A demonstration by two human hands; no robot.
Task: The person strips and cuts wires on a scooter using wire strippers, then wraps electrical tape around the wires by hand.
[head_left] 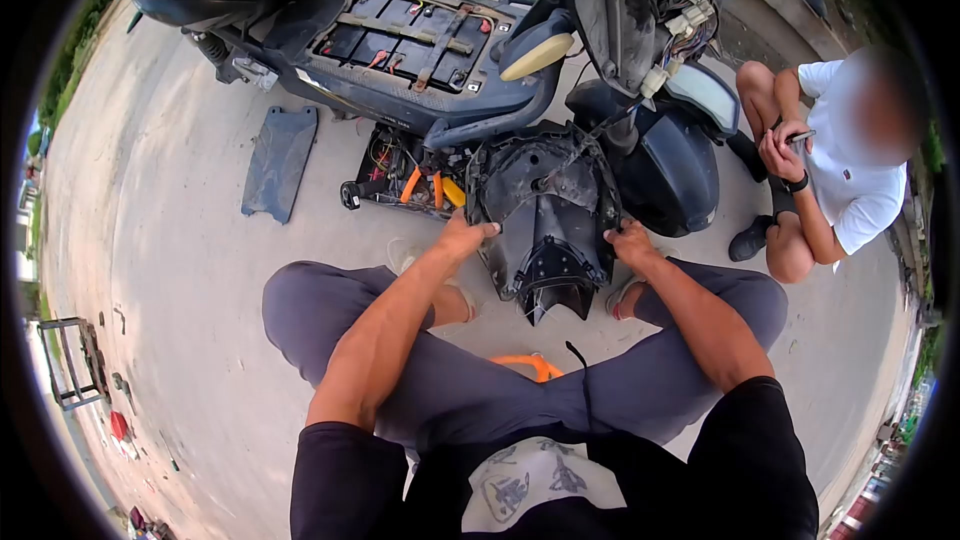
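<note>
Grip of the left hand (466, 237) and the right hand (632, 243) closes on opposite side edges of a black plastic panel (545, 202), which sits between the person's spread knees, just in front of the scooter (400, 45). Just left of the panel, an open tool case (385, 172) shows orange-handled pliers (424, 186). Farther left, a flat grey cover (280, 164) lies on the concrete ground (200, 290). At right, a co-worker (835, 165) in white crouches, hands together around a small object.

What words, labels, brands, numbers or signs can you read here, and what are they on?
No text reads clearly.
Scooter side panel: small pale marking, too small to read.
White shirt: small chest mark, too small to make out.
Black shirt: dark print on pale patch, no legible words.
</note>
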